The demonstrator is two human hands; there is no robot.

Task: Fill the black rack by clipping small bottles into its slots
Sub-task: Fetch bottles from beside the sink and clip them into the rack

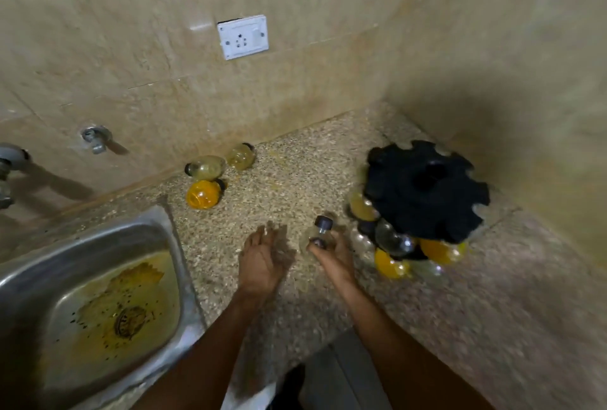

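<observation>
Speckled stone table [295, 179], steel sink [98, 278] at near left, its basin stained yellow. The black rack [427, 189] stands far right, near the wall corner. Bottles are clipped round its lower near side: two orange ones [391, 263] and some clear ones [392, 238]. My right hand [331, 255] grips a small clear bottle [320, 233] with a dark cap, held just left of the rack. My left hand [262, 258] hovers beside it, fingers loose and spread, holding nothing. Three loose bottles lie far left by the wall: one orange [203, 194], two pale yellow [207, 167]. White wall socket [243, 36] above them. The picture is blurred.
</observation>
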